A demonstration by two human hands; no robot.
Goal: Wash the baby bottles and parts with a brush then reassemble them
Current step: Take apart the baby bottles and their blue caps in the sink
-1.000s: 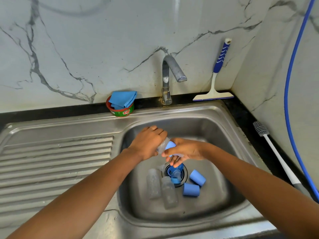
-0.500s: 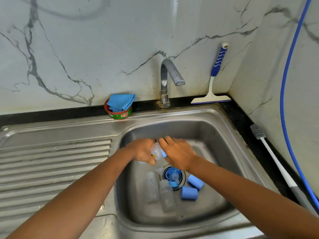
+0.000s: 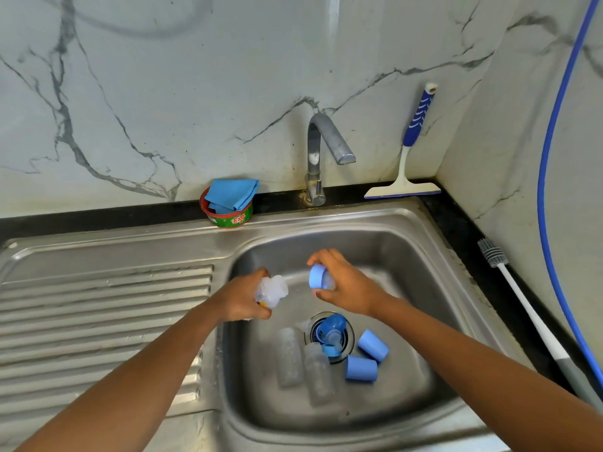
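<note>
1. The left hand point(image 3: 243, 300) is over the left side of the sink point(image 3: 414, 269). Its grip is curled tight around a clear baby bottle point(image 3: 272, 290).
2. The right hand point(image 3: 350, 288) is just beside it, a little apart. Its grip pinches a blue ring point(image 3: 316, 276) between thumb and fingers. The ring is off the bottle.
3. Two more clear bottles point(image 3: 288, 357) lie side by side on the bottom of the sink, left of the drain point(image 3: 347, 324).
4. A blue bottle part point(image 3: 333, 325) sits on the drain, and a small blue ring point(image 3: 330, 350) lies at its near edge.
5. Two blue caps point(image 3: 360, 369) lie on their sides, right of the drain and touching each other.
6. A long bottle brush point(image 3: 492, 254) with a white handle lies on the black counter point(image 3: 456, 230), right of the sink.
7. The tap point(image 3: 318, 151) stands behind the sink. I cannot see any water running.
8. A green tub point(image 3: 233, 220) with a blue cloth point(image 3: 231, 194) in it sits left of the tap.
9. A window wiper point(image 3: 409, 164) leans on the wall, right of the tap.
10. A blue hose point(image 3: 546, 190) hangs down the right wall.
</note>
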